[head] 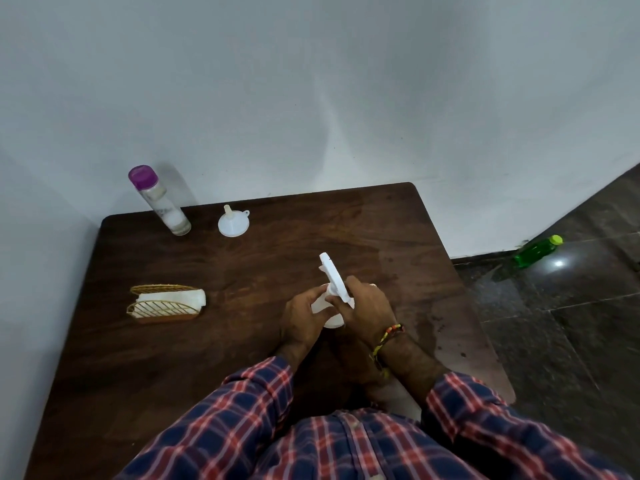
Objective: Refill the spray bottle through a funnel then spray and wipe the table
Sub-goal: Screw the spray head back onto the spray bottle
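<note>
Head cam: both hands clamped on white spray bottle (pixel 333 299) at table (pixel 398 237) centre; left hand (pixel 304 320) grips body, right hand (pixel 367 308) grips trigger head. Funnel (pixel 232 223) upside down beside purple-capped bottle (pixel 161 202), label unreadable. Napkin holder (pixel 166 304) left.

— The table (pixel 270 258)?
— Dark wood, grained, dull sheen.
— On it?
— Matt white plastic funnel (pixel 232 224) and spray bottle (pixel 330 289); gold wire holder (pixel 162 304) with white paper napkins (pixel 173 297).
</note>
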